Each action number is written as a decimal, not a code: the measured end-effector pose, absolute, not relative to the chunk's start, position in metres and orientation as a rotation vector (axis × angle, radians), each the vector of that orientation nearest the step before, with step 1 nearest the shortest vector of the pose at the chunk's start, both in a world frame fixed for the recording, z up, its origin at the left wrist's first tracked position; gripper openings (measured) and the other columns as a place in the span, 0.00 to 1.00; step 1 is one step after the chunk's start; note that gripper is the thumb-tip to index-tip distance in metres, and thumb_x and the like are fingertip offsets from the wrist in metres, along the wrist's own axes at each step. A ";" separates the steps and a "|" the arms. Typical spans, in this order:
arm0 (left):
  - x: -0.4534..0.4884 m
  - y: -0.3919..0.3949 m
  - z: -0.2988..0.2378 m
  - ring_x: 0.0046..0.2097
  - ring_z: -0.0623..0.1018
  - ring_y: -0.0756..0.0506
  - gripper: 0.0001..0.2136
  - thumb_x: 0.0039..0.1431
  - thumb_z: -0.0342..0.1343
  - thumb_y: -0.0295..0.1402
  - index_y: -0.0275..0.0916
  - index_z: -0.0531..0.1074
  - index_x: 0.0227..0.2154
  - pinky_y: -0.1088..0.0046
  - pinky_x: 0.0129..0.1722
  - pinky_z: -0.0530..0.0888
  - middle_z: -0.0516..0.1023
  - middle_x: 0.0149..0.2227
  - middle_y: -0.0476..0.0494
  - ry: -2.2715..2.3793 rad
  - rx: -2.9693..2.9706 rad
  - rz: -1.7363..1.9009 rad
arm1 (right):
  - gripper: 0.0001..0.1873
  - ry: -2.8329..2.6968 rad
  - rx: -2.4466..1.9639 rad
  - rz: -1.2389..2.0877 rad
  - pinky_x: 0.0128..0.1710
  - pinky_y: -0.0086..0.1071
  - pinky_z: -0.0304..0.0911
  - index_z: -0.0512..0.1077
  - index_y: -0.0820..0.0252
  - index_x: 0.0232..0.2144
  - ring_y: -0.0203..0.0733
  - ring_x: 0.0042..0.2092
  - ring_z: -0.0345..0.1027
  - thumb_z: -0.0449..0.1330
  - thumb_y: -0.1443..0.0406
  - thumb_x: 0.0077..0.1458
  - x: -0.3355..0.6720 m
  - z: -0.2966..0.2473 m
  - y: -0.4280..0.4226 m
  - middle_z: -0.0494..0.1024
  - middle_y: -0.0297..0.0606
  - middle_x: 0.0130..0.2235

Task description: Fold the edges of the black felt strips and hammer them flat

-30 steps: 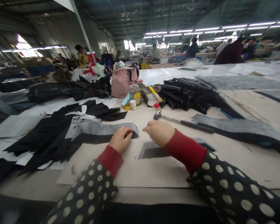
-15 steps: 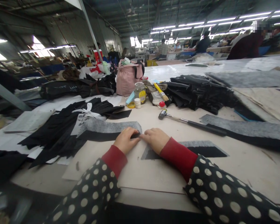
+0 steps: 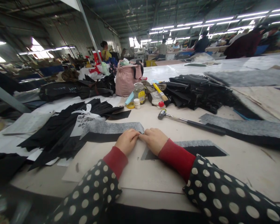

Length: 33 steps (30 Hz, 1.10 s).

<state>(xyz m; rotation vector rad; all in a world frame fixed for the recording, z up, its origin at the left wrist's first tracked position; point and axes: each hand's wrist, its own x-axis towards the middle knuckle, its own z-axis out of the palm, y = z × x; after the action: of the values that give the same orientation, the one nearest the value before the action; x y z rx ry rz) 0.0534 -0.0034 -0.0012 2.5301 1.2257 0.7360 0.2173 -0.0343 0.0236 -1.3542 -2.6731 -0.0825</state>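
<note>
A fabric strip [image 3: 116, 127], grey and fuzzy above with a black lower band, lies across the board in front of me. At its right end my left hand [image 3: 127, 141] is closed, thumb and fingers pinching the corner. My right hand [image 3: 154, 140] meets it there, its fingers closed on the same edge. The fingertips nearly touch and cover the corner between them. Partly beneath my right hand and wrist lies a shorter grey and black fabric piece [image 3: 210, 150] with slanted ends.
A hammer [image 3: 191, 122] lies to the right, near another long strip [image 3: 247, 126]. Behind are a glass jar [image 3: 139, 92], a yellow-handled brush [image 3: 160, 91], a pink bag [image 3: 126, 77] and black pieces [image 3: 196, 93]. Tied black fabric [image 3: 60, 124] lies left. Other people work farther back.
My hands have drawn closer together, and the left fingers have closed at the strip's end. That end has shifted slightly right. A person in yellow shows in the background.
</note>
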 end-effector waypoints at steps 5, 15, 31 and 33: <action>0.057 -0.007 -0.001 0.37 0.70 0.47 0.09 0.55 0.44 0.27 0.37 0.70 0.31 0.70 0.39 0.67 0.70 0.32 0.44 1.294 2.576 0.695 | 0.12 -2.655 -1.434 -0.116 0.33 0.35 0.52 0.69 0.63 0.33 0.43 0.36 0.61 0.45 0.71 0.53 0.214 0.023 -0.036 0.68 0.42 0.32; 0.038 0.021 -0.012 0.38 0.71 0.46 0.09 0.56 0.40 0.31 0.37 0.66 0.33 0.69 0.39 0.67 0.71 0.33 0.46 1.671 1.952 1.072 | 0.13 -2.660 -1.514 -0.082 0.34 0.36 0.53 0.70 0.63 0.31 0.44 0.38 0.61 0.45 0.71 0.53 0.207 0.024 -0.037 0.70 0.44 0.34; 0.044 0.017 -0.011 0.35 0.70 0.48 0.06 0.54 0.44 0.29 0.38 0.66 0.30 0.70 0.38 0.67 0.71 0.30 0.48 1.589 1.873 1.258 | 0.16 -2.815 -1.395 -0.044 0.39 0.34 0.57 0.70 0.63 0.37 0.42 0.39 0.64 0.46 0.62 0.55 0.172 0.034 -0.023 0.71 0.44 0.39; 0.031 0.022 -0.005 0.34 0.71 0.49 0.09 0.56 0.40 0.30 0.37 0.64 0.33 0.72 0.36 0.69 0.71 0.30 0.48 1.588 1.796 1.358 | 0.17 -2.788 -1.418 -0.059 0.39 0.34 0.57 0.70 0.62 0.38 0.43 0.40 0.64 0.45 0.61 0.56 0.171 0.031 -0.024 0.70 0.44 0.39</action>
<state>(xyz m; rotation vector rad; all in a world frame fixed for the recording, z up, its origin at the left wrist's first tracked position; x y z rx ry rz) 0.0314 0.0219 -0.0054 1.7957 1.5879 1.3579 0.1709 -0.0237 0.0307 -1.4176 -2.7875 -0.0587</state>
